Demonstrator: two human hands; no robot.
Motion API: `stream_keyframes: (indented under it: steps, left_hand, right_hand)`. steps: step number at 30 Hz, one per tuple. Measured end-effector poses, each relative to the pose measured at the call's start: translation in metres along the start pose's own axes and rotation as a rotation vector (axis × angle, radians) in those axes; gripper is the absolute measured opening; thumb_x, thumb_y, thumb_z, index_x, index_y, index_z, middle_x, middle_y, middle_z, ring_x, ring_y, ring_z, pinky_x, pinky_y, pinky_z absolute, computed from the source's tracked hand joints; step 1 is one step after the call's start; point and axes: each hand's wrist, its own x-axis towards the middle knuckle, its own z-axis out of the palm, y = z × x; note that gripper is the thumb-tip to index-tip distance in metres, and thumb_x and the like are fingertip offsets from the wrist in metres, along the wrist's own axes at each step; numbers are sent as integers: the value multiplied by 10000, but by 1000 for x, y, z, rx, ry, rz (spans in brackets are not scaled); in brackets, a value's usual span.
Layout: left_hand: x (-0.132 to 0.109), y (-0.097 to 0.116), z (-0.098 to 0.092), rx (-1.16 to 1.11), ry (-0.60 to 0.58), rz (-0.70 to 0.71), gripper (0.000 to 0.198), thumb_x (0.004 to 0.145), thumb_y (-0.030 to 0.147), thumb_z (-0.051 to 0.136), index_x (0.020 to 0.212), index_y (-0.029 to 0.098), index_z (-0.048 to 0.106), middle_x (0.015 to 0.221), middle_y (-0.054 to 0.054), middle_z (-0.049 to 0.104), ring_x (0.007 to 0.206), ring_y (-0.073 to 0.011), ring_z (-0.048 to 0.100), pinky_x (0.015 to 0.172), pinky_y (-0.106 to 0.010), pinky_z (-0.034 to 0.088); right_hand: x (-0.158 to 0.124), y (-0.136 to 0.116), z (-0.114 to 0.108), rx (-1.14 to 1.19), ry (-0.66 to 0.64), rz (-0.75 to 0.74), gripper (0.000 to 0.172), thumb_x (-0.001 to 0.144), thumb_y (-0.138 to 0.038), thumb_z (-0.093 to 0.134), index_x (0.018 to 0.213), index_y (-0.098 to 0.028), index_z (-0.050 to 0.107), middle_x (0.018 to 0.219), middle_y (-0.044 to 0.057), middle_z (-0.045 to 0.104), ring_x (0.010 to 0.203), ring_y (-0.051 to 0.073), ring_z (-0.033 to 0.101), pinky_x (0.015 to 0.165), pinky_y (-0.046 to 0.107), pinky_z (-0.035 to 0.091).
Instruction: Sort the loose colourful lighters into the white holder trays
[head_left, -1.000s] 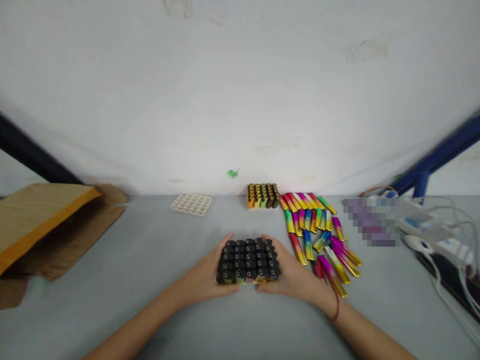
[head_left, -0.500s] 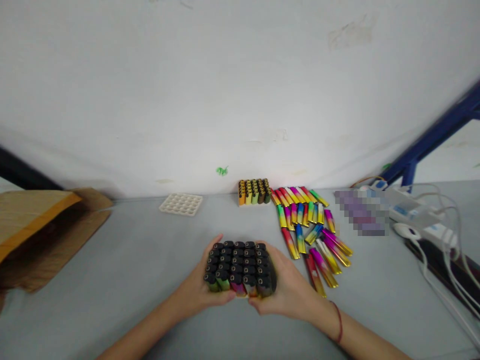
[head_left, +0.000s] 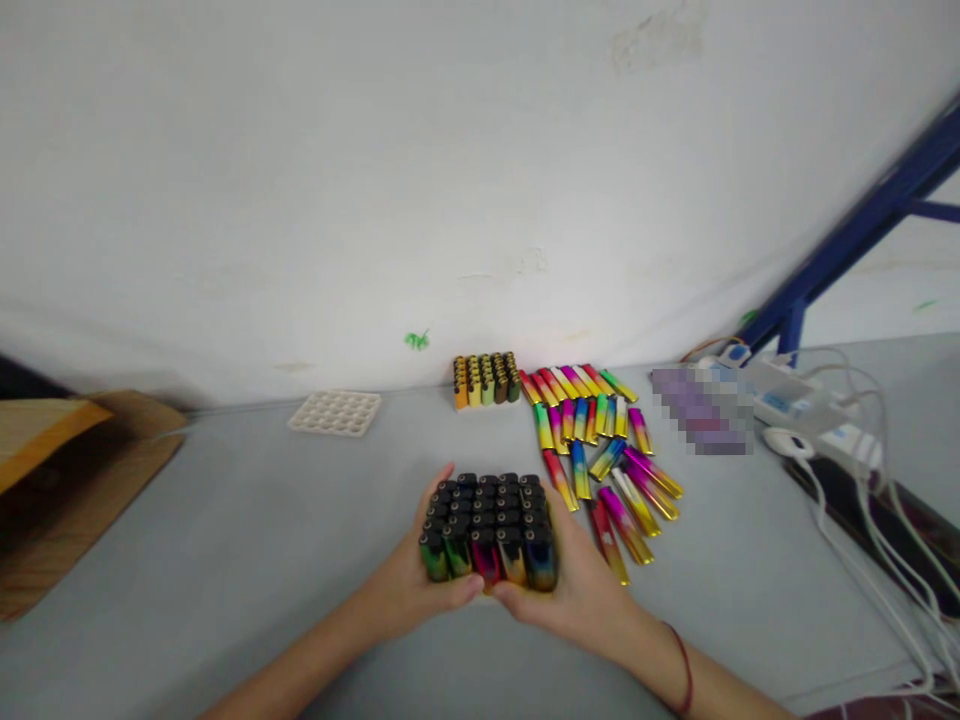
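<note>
A tight block of lighters (head_left: 487,530) stands upright in rows, held just above the grey table between both my hands. Their visible ends are black with a small round mark, and the front row shows shiny green, pink, gold and blue sides. My left hand (head_left: 424,575) wraps the block's left side, thumb across the front lower edge. On the opposite side my right hand (head_left: 574,580) closes in the same way, its thumb nearly meeting the other. Pale edging peeks out under the block; most of its underside is hidden.
Another block of lighters (head_left: 486,380) stands by the wall. Loose metallic lighters (head_left: 592,430) lie right of it. A white tray with round wells (head_left: 334,413) is left. An open cardboard box (head_left: 90,500) sits far left; cables and power strips (head_left: 810,400) crowd the right.
The block in my hands has tipped a little, showing more of the front row's coloured sides. The camera view has turned slightly right, so the background sits further left.
</note>
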Motion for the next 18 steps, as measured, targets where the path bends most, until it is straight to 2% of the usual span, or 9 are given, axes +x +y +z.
stream_keyframes:
  steps: [6,12,15,18]
  left_hand:
    - [16,13,16,-106,80,-10,1181,760,480,754,1529,175,-90,1460,-169,406,1372,-362,330,1141,-517,230]
    - [38,23,44,-310,141,-23,1195,760,411,779,1515,240,-132,1384,-112,494,1290,-307,460,1115,-478,305]
    - [50,33,60,-395,141,-54,1140,771,408,769,1518,238,-76,1318,-102,548,1217,-291,532,1088,-464,350]
    - [71,51,76,-462,172,-134,1045,771,402,766,1514,237,50,1247,-95,598,1140,-291,589,1047,-463,401]
  right_hand:
    - [6,3,-8,-10,64,123,862,654,-365,766,1395,-179,367,1303,126,550,1212,297,529,1049,447,418]
    - [4,3,-27,63,133,231,818,668,-364,757,1384,-185,406,1248,113,609,1133,282,593,1006,438,460]
    - [3,2,-44,117,140,293,742,691,-411,742,1340,-182,466,1218,107,633,1102,284,609,983,435,474]
    - [11,3,-67,176,181,420,618,723,-498,706,1237,-185,564,1168,101,661,1071,295,618,938,431,492]
